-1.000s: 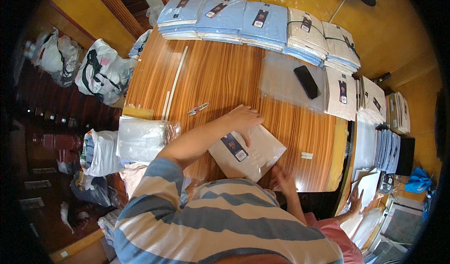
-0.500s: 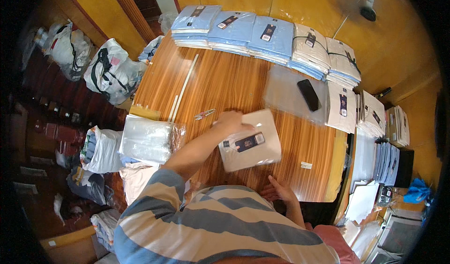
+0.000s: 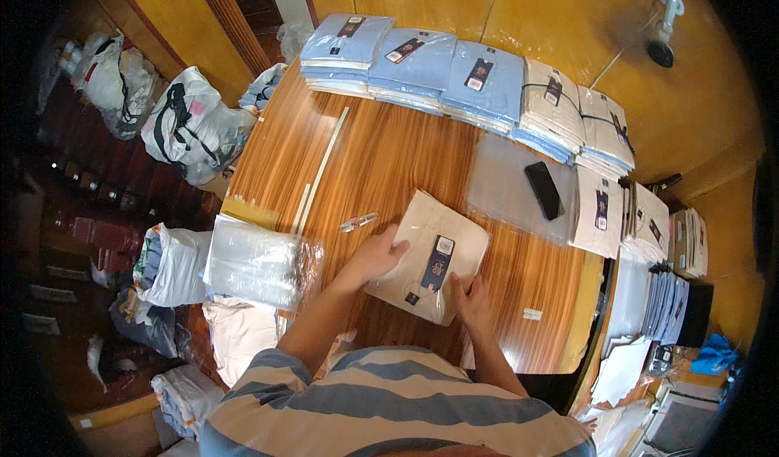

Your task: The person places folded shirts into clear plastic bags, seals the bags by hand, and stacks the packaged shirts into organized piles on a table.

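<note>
A folded cream shirt in a clear bag (image 3: 426,254), with a dark blue tag on top, lies on the wooden table (image 3: 389,157) in front of me. My left hand (image 3: 375,254) grips its left edge, fingers curled over the packet. My right hand (image 3: 471,301) holds the near right corner, fingers on top. Both forearms come in from below, over my striped shirt.
Stacks of bagged blue shirts (image 3: 414,59) and cream shirts (image 3: 576,120) line the table's far edge. A black phone (image 3: 544,190) lies on an empty clear bag. A pile of clear bags (image 3: 260,260) sits at the left edge. White plastic sacks (image 3: 191,124) stand on the floor left.
The bagged cream shirt has been turned and slid on the table between my hands. My right hand has come up onto its near corner.
</note>
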A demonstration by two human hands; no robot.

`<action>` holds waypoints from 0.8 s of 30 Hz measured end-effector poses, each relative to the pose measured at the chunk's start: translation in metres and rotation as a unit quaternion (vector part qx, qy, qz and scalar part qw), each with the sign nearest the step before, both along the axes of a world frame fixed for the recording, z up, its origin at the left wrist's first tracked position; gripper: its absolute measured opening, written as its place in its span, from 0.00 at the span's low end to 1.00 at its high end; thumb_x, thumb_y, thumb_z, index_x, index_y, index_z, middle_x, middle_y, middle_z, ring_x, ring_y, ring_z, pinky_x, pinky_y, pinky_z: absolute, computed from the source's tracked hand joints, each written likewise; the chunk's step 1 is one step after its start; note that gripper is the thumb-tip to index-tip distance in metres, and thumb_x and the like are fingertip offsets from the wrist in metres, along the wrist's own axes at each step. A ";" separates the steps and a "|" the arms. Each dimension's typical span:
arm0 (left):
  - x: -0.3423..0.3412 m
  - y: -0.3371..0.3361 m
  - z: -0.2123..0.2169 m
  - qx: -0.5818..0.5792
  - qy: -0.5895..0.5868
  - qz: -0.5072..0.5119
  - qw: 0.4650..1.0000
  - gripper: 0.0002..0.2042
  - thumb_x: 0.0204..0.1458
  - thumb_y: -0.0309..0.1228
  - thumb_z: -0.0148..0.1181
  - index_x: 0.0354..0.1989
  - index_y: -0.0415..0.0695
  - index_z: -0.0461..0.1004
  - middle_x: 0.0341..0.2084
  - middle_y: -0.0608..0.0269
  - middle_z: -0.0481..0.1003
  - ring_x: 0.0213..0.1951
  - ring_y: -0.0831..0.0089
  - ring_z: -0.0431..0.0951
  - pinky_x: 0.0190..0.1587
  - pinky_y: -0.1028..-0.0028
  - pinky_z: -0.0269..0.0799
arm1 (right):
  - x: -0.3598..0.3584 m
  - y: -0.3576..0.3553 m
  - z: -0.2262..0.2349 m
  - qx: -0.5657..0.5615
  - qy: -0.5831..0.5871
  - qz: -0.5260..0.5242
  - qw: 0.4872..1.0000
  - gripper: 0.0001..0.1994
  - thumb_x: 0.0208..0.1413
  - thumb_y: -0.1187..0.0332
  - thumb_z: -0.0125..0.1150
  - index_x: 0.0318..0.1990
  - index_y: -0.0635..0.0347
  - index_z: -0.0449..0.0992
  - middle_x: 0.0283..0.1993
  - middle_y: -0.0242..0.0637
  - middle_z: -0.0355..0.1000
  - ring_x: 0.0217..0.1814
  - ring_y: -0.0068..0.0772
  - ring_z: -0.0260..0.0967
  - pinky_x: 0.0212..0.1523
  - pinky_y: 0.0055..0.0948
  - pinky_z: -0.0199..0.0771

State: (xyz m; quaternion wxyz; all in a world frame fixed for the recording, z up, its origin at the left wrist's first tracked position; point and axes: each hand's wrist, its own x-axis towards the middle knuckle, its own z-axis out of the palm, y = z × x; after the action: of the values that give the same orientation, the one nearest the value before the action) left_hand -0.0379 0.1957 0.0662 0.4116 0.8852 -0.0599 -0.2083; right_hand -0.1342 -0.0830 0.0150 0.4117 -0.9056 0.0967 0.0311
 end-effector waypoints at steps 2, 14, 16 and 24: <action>0.012 0.009 0.011 -0.006 -0.026 0.023 0.999 0.25 0.66 0.50 0.53 0.58 0.39 0.68 0.45 0.37 0.79 0.49 0.39 0.80 0.51 0.49 0.74 | 0.018 0.025 0.025 0.149 -0.054 -0.054 0.986 0.23 0.65 0.56 0.65 0.51 0.70 0.72 0.47 0.48 0.77 0.49 0.36 0.75 0.48 0.36 0.76; 0.369 0.078 0.114 -0.040 -0.273 0.137 0.951 0.26 0.61 0.53 0.60 0.55 0.42 0.79 0.44 0.42 0.82 0.48 0.46 0.83 0.52 0.56 0.77 | 0.433 0.097 0.140 0.261 -0.211 -0.090 0.938 0.34 0.52 0.56 0.80 0.54 0.70 0.66 0.43 0.48 0.79 0.40 0.31 0.77 0.39 0.28 0.79; 0.413 0.086 0.114 -0.036 -0.266 0.108 0.957 0.26 0.61 0.53 0.60 0.54 0.43 0.80 0.44 0.44 0.83 0.47 0.48 0.83 0.52 0.57 0.77 | 0.494 0.085 0.123 0.190 -0.217 -0.097 0.953 0.36 0.50 0.54 0.80 0.55 0.71 0.66 0.44 0.52 0.79 0.43 0.37 0.79 0.43 0.32 0.80; 0.493 0.336 0.072 0.017 -0.286 0.301 0.910 0.36 0.58 0.56 0.63 0.67 0.42 0.72 0.63 0.47 0.74 0.64 0.57 0.74 0.64 0.64 0.69 | 0.560 0.101 0.114 0.049 -0.153 -0.086 0.983 0.42 0.48 0.49 0.77 0.60 0.75 0.68 0.51 0.62 0.79 0.55 0.52 0.80 0.56 0.40 0.77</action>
State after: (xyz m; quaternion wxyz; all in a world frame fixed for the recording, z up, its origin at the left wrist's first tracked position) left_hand 0.4547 0.5318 0.1382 0.4051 0.8898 0.0974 0.1864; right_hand 0.4255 0.0175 0.1292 0.4665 -0.8668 0.1089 -0.1387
